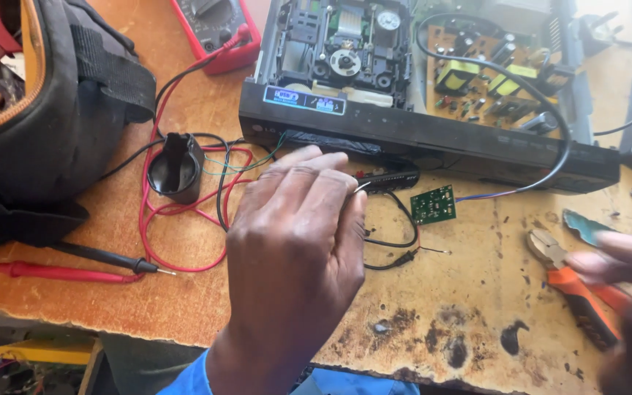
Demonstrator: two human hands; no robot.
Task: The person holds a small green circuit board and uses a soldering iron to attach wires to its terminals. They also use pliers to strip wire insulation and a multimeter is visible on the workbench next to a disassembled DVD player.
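Hands over a worn wooden desk (448, 307), scuffed and burn-marked along its near edge. Left hand (298, 241) raised mid-frame, back toward the camera, fingers (330, 183) curled in narrow and pinching a thin pale wire (361, 187) at the tips; the wire end points toward a small black panel strip (389, 178) lying just in front of the player. Right hand (627, 292) at the right edge, blurred, hovering over orange-handled pliers (576, 289) that lie on the desk; cannot tell whether its fingers grip them or only touch. Open disc player (433, 139) at the back of the desk, lid off, disc drive (345, 51) on the left inside, power board (488, 80) with yellow transformers on the right, a black cable (550, 110) looping over it. Small green circuit board (433, 204) on the desk just in front of the player, thin wires trailing from it. Black cup-shaped part (175, 170) left of the left hand, ringed by red and black test leads (184, 212). Red probe (60, 272) and black probe (107, 258) side by side near the left edge. Red multimeter (217, 29) at the top. Black bag (45, 124) on the far left.
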